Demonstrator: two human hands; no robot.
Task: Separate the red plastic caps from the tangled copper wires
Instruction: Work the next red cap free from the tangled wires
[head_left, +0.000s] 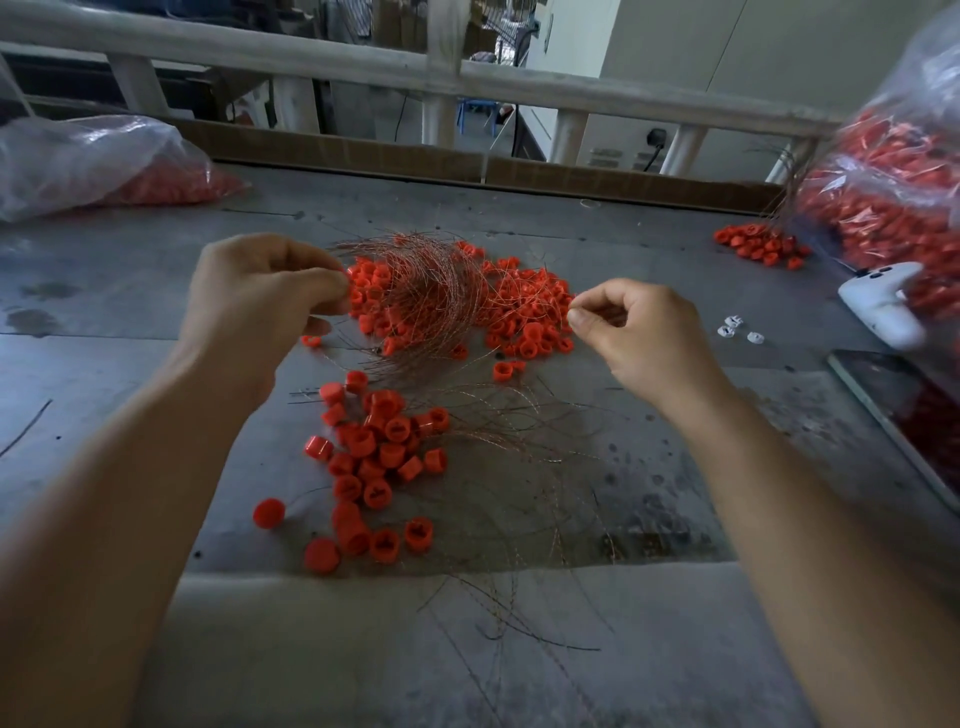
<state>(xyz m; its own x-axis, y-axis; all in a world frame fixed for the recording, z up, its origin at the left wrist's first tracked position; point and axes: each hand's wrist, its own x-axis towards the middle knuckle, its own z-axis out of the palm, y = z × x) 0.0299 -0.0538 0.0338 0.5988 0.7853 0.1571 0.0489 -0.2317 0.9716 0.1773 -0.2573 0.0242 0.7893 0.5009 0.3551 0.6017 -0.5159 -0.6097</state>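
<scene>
Left hand (260, 296), right hand (639, 332) on wires (431, 291)

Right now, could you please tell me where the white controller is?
In the head view, the white controller lies at the right of the table, against the clear bag of red caps, just beyond the dark tablet.
</scene>
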